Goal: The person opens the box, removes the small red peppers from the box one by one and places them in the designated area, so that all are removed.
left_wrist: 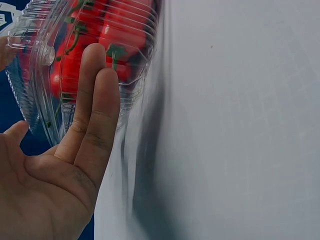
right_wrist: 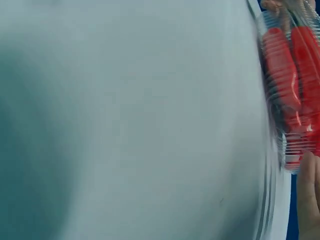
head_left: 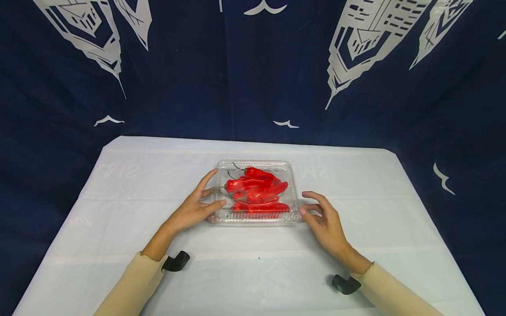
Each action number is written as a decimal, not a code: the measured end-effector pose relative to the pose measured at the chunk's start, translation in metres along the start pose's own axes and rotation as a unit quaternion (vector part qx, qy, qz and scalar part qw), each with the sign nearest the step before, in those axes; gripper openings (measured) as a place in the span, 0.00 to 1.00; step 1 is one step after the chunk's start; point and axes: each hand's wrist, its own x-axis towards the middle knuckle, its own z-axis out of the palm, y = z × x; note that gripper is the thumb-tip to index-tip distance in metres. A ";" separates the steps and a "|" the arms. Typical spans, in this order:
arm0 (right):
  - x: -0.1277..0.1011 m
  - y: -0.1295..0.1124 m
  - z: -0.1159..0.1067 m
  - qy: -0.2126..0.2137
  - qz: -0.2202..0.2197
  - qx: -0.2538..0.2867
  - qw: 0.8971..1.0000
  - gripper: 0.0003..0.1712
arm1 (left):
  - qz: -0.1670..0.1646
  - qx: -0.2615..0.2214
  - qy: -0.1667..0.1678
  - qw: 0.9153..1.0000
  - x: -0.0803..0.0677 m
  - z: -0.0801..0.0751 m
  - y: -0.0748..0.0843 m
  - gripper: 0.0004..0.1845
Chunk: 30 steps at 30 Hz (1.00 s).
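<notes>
One spread left hand [head_left: 193, 210] is laying fairly straight fingers against the left end of a clear rectangular plastic clamshell box [head_left: 254, 221] of red peppers [head_left: 258, 188]. Half-open right hand [head_left: 327, 224] is hovering at its right end, contact unclear. White cloth-covered tabletop [head_left: 258, 281] is extending both sides; far edge is running behind.

Forearms [head_left: 126, 285] extended forward, converging; left hand [head_left: 191, 212] with thumb [head_left: 215, 206] and fingers [head_left: 206, 179] spread; right hand [head_left: 331, 226], fingers bent.
</notes>
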 end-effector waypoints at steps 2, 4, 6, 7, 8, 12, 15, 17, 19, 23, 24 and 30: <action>0.003 0.000 0.000 -0.015 0.018 0.027 0.999 0.28 | 0.000 0.001 0.001 1.000 -0.001 0.000 0.000 0.46; 0.005 0.004 -0.001 -0.028 0.035 0.037 0.998 0.29 | 0.001 0.000 0.000 1.000 -0.001 -0.001 0.001 0.46; 0.007 0.003 -0.001 -0.037 0.042 0.041 0.998 0.29 | 0.001 0.002 0.000 1.000 -0.002 -0.002 0.000 0.47; 0.008 0.004 -0.001 -0.041 0.044 0.040 0.997 0.29 | 0.001 0.001 -0.001 1.000 -0.003 -0.003 0.000 0.47; 0.009 0.004 -0.001 -0.045 0.045 0.038 0.997 0.30 | 0.001 -0.001 -0.002 1.000 -0.004 -0.004 0.000 0.48; 0.011 0.005 0.000 -0.054 0.045 0.051 0.996 0.29 | -0.001 -0.011 -0.013 1.000 -0.008 -0.007 -0.003 0.49; 0.011 0.007 0.000 -0.056 0.047 0.063 0.995 0.29 | -0.002 -0.023 -0.022 0.999 -0.011 -0.010 -0.005 0.47; 0.011 0.007 0.000 -0.057 0.050 0.063 0.995 0.29 | -0.002 -0.034 -0.025 0.999 -0.012 -0.011 -0.007 0.46; 0.011 0.008 0.000 -0.058 0.051 0.062 0.995 0.30 | -0.002 -0.050 -0.028 0.998 -0.012 -0.012 -0.008 0.45; 0.012 0.008 0.000 -0.057 0.052 0.061 0.995 0.30 | -0.012 -0.083 -0.030 0.996 -0.013 -0.013 -0.008 0.45; 0.012 0.007 0.000 -0.057 0.052 0.061 0.995 0.30 | -0.014 -0.089 -0.030 0.995 -0.013 -0.013 -0.008 0.46; 0.013 0.008 0.000 -0.060 0.061 0.053 0.995 0.30 | -0.023 -0.115 -0.030 0.993 -0.012 -0.014 -0.008 0.47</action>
